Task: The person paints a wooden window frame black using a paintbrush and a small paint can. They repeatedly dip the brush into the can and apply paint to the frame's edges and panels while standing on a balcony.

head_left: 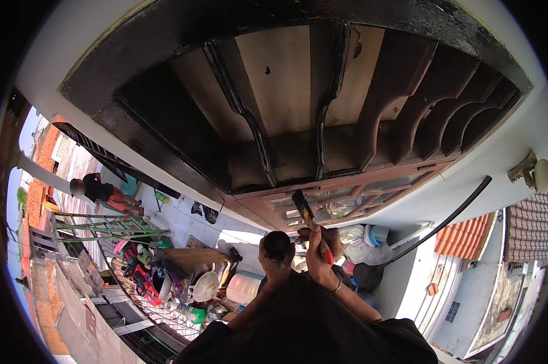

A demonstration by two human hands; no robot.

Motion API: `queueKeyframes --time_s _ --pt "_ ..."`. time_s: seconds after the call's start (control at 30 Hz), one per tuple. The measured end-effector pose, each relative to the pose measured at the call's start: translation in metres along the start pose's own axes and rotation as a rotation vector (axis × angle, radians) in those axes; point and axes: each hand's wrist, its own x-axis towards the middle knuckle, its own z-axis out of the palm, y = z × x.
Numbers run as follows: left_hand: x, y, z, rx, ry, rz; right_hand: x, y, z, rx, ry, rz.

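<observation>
My left hand [275, 267] is wrapped round a small dark cup [277, 244], held upright close to my chest; what is inside it is too dark to make out. Beside it, my right hand [317, 259] grips a paintbrush [305, 209] by its red handle, with the dark bristles pointing up and away from me. The bristles reach in front of the lower edge of a wooden slatted frame [340, 173]. On its left the frame and two slats [331, 91] are glossy black; the slats on the right [401, 79] are brown.
Below the slats is a brown glazed window [340, 203]. At lower left, a green metal ladder [110, 227] lies near piled household goods, a wooden board [195, 258] and a clear plastic tub [243, 287]. A person [101, 191] sits farther left. A dark pole [437, 227] slants at right.
</observation>
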Motion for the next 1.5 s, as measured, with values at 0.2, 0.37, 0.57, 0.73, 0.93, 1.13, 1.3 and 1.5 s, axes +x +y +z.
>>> queueKeyframes --time_s 0.2,0.37,0.57,0.73,0.93,1.13,1.3,1.5 --pt "-0.004 -0.011 -0.003 0.077 -0.027 0.019 0.052 -0.021 -0.017 -0.476 -0.078 -0.482" --pt "-0.005 -0.004 0.005 0.004 -0.046 0.053 0.043 -0.017 -0.041 -0.443 0.002 -0.499" --pt "-0.006 -0.009 0.006 0.055 -0.074 0.081 0.05 -0.024 -0.031 -0.523 -0.057 -0.571" --pt "-0.005 -0.015 0.008 0.132 -0.079 0.122 0.042 -0.003 -0.05 -0.445 0.048 -0.396" --pt "-0.005 -0.01 0.007 0.15 -0.116 0.11 0.044 -0.018 -0.016 -0.45 -0.119 -0.516" --pt "-0.009 -0.015 0.003 0.152 -0.026 0.132 0.049 -0.012 -0.062 -0.572 0.043 -0.508" --pt "-0.009 -0.019 0.001 0.152 -0.074 0.176 0.055 -0.003 -0.112 -0.369 0.162 -0.174" --pt "-0.008 -0.014 0.024 0.124 -0.237 0.156 0.06 -0.031 -0.135 -0.119 0.333 0.029"
